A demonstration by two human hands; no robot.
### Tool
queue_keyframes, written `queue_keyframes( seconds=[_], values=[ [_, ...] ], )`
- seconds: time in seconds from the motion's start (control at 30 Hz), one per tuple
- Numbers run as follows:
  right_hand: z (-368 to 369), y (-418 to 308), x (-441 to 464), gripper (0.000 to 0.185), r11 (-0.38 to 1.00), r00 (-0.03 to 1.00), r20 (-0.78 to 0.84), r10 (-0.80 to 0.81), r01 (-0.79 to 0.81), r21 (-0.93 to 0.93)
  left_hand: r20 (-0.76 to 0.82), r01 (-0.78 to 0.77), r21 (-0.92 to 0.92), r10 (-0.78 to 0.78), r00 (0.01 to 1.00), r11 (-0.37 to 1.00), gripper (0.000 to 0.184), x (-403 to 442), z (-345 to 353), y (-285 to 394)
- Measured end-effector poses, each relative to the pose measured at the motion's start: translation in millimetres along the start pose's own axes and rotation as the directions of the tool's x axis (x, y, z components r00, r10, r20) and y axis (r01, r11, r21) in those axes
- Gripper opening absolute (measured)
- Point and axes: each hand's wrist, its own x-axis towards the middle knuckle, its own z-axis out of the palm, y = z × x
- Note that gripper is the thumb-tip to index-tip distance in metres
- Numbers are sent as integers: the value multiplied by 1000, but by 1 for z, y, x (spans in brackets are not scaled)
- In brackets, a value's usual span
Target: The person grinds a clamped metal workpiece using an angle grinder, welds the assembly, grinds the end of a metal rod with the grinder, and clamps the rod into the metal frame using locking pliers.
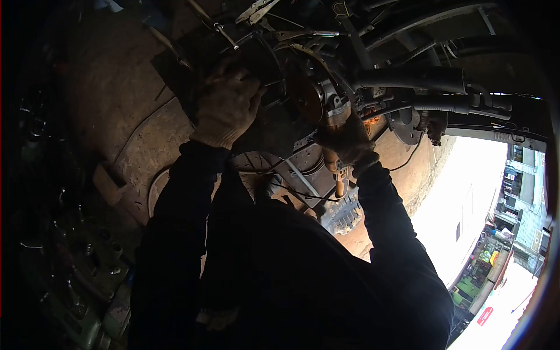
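My right hand point(350, 143), in a dark glove, wraps round the body of an angle grinder point(337, 116). Its orange rear handle part point(338, 181) points down toward me. The large grinder disc point(306, 96) faces left, beside a dark metal workpiece point(265, 131). Whether the disc touches the metal is too dark to tell. On the left, my left hand point(227, 108) wears a light knitted glove and lies at the workpiece, fingers curled away from me. Shadow hides what its fingers hold. Locking pliers point(256, 11) and a clamp bar point(226, 36) are just beyond the hands.
Dark pipes point(411, 79) cross the upper right, near the grinder. A round disc point(404, 125) stands below them. Cables run over the brown floor point(111, 76). A metal angle piece point(109, 184) lies at left, above dark machine parts point(87, 280). Bright daylight enters at right.
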Motion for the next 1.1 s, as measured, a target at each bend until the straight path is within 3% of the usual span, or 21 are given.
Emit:
queue_keyframes(
  seconds=[0.1,0.17,0.2,0.5,0.57,0.8,0.87,0.97,1.1],
  values=[
    [2,-4,2,64,998,997,-38,-63,62,-32,13,-15,28,15,1000,999,15,0,-2,-2],
    [1,-7,3,81,997,997,15,73,-73,6,16,8,8,-9,1000,1000,16,-1,3,-3],
    [1,-7,3,81,997,997,15,73,-73,5,15,9,7,-9,1000,1000,16,-1,4,-3],
    [0,6,8,73,997,998,13,65,-64,-34,14,-7,2,7,1000,1000,16,-1,5,-3],
    [3,-2,9,63,1000,999,-17,27,-27,2,8,-6,32,5,1000,999,16,0,3,-2],
    [0,4,11,66,995,1000,28,7,-5,-102,25,9,43,-11,1000,999,17,-1,4,-2],
    [2,4,9,65,997,999,0,53,-53,55,16,0,3,0,1000,1000,16,1,1,-1],
    [1,10,10,61,996,1000,-24,-18,16,-84,-48,-35,-41,33,998,999,16,-3,8,-5],
    [3,12,11,61,999,1000,1,23,-23,24,-22,7,-31,-8,1000,1000,16,-3,12,-5]
  ],
)
